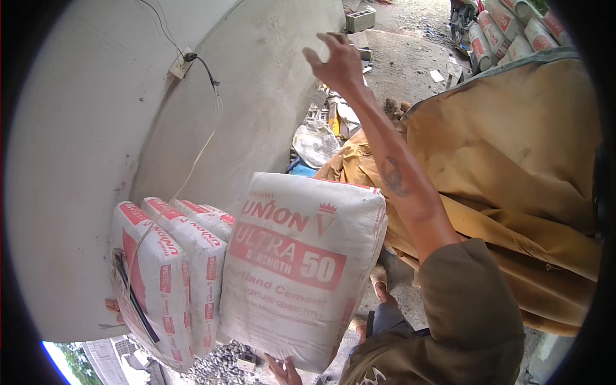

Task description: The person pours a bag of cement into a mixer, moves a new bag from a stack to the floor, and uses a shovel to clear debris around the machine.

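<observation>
Bag (298, 273) at the centre, just right of the row of bags (157, 276) by the wall (250, 96); contact between them hard to tell. Long axis running top to bottom in view, tilted a little, upper end toward the right; printed face turned to the camera, lettering right way up, red band across the middle. At its lower edge, left hand (283, 371), partly cut off by the frame, fingers slightly apart; whether gripping, cannot tell. Well above the bag, right hand (344, 63) at the end of an outstretched arm, fingers wide and bent, near the wall's edge. Higher up, black plug (190, 57) in an outlet. To the right, brown tarp (507, 141), with more bags (493, 33) beyond. Under the row, gravel (212, 366).
</observation>
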A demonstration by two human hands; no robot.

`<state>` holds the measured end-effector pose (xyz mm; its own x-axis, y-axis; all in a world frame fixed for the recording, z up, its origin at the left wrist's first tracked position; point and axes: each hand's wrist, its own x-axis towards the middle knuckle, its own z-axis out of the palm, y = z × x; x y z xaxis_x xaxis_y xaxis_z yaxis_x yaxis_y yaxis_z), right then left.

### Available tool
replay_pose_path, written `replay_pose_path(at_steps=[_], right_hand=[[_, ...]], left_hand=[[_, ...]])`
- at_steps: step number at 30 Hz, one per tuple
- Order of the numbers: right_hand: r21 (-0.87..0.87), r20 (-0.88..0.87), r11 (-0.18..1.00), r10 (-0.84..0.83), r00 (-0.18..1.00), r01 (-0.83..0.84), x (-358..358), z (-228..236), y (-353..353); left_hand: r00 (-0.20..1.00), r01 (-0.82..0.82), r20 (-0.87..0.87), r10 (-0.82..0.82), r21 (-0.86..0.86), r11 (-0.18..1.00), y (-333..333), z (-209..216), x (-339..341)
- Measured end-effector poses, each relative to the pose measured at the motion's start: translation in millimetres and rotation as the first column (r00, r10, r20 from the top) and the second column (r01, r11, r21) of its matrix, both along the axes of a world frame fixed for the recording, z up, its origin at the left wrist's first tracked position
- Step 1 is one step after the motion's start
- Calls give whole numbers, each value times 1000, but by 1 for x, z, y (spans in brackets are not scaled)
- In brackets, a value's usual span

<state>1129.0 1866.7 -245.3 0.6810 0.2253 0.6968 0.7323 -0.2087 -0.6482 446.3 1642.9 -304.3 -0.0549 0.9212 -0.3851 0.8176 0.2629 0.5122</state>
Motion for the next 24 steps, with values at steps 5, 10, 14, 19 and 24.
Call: replay_pose_path(at_steps=[5, 10, 14, 19, 24], right_hand=[[-68, -113, 982, -184, 976, 177, -14, -34, -90], [-111, -307, 983, -174, 936, 146, -55, -84, -147], [-219, -467, 973, -37, 883, -76, -123, -113, -171], [-542, -612, 662, 112, 783, -518, -174, -93, -150], [-541, -830, 249, -5, 558, -803, -143, -109, -111]], left_hand=[[1000, 29, 9, -30, 83, 996, -2, -14, -14], [1000, -6, 28, 4, 69, 998, -6, -15, -7], [1000, 4, -7, -3, 104, 995, -8, -20, -14], [990, -72, 133, 56, 120, 990, -13, -33, -26], [978, -12, 197, -64, 360, 933, -23, -61, -50]])
